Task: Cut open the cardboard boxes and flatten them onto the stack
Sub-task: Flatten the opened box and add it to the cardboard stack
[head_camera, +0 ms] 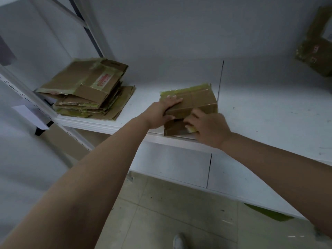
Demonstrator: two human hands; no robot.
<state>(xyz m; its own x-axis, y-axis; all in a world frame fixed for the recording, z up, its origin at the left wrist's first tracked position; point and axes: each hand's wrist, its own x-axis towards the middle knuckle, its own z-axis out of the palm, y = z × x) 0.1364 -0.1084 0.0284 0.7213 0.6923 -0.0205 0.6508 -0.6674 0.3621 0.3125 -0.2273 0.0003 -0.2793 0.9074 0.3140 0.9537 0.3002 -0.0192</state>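
- Cardboard box (190, 103), brown with yellowish tape, lying on the white table (260, 112) near its front edge, between and under both hands.
- Left hand (161, 112) placed flat on the left part of the box top, fingers straight and pointing away, thumb down along the near side; pressing, not curled round.
- Right hand (206, 126) at the near right corner of the box, fingers bent over the front face and touching the flap (175, 127) and the tape there.
- Cannot tell whether the right hand pinches the tape, holds some tool, or only touches; fingertips hidden by the back of the hand and a little blurred.
- Near flap of the box looking partly loose, a dark gap between it and the top panel, just beside the left thumb.
- Stack of flattened boxes (88, 94) on the same table, well apart to the left of the left hand, the top piece with a red label and tilted a little.
- More cardboard boxes (318, 49) far to the right beyond the right hand, against the wall, blurred.
- Metal shelf frame (21, 87) to the left of the stack.
- Tiled floor (170, 203) below both forearms, with a shoe (179, 241) at the bottom edge and a green scrap (269, 213) under the table edge, below the right forearm.
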